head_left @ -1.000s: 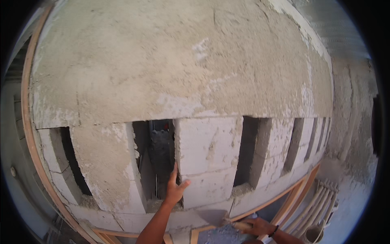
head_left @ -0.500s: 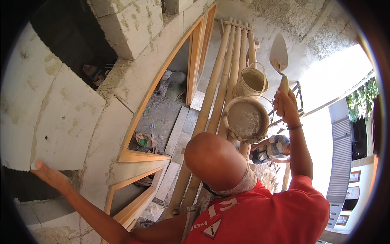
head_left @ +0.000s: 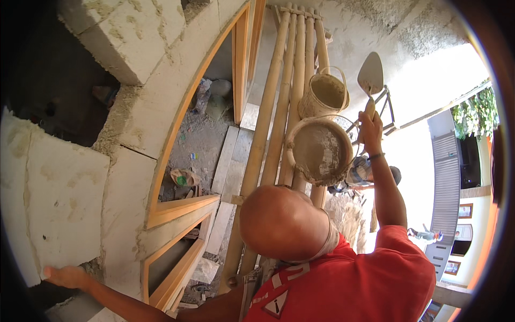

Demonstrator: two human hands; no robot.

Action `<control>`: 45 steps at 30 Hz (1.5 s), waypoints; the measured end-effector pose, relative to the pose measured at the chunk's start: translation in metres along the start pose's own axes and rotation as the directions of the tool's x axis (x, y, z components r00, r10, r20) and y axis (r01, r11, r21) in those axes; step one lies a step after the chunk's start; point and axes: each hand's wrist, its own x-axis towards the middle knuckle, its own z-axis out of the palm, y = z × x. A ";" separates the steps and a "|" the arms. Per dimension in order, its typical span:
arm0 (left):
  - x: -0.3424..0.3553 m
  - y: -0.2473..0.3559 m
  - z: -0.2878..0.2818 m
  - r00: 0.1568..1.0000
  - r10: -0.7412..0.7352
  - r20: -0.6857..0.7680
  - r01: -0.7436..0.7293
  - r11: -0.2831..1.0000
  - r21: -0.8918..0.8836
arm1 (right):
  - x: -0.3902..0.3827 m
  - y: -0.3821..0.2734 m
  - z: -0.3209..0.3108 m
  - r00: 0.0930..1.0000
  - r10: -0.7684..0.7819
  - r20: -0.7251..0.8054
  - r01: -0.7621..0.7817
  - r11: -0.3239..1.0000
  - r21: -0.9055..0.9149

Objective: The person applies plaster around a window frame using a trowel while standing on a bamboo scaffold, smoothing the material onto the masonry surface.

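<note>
My right hand (head_left: 370,131) is closed round the handle of a pointed trowel (head_left: 370,75), raised with its blade up; some mortar clings near the blade's base. My left hand (head_left: 68,277) is stretched out, fingertips at the lower edge of a pale wall block (head_left: 64,198), over a dark gap. A bucket (head_left: 328,181) with grey wet mortar (head_left: 316,153) stands below my right hand. Behind it is a second bucket (head_left: 309,104) with its handle up. Both rest on bamboo poles (head_left: 266,115). My bent knee (head_left: 281,222) covers part of the poles.
Orange wooden frames (head_left: 181,210) line the block wall, with a debris-strewn floor (head_left: 188,139) below. A dark opening (head_left: 59,96) lies at upper left. Another person (head_left: 360,170) is beyond the buckets. A dark metal frame (head_left: 390,110) stands behind my right hand.
The view has shifted, with the wall now lower and farther left. My right hand and the trowel are slightly lower. The person beyond the buckets has changed position. My left hand stays by the block's edge.
</note>
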 end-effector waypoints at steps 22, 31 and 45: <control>0.006 0.066 -0.050 0.621 -0.669 0.409 0.356 0.705 0.613 | -0.156 -0.113 -0.179 0.480 0.691 0.541 -0.541 0.718 -0.437; 0.022 0.073 -0.059 0.407 -0.808 0.427 0.286 0.556 0.780 | -0.199 -0.132 -0.308 0.428 0.705 0.566 -0.335 0.705 -0.625; 0.052 0.088 -0.056 0.176 -0.808 0.562 0.272 0.589 0.761 | -0.235 -0.175 -0.338 0.331 0.788 0.519 -0.624 0.595 -0.506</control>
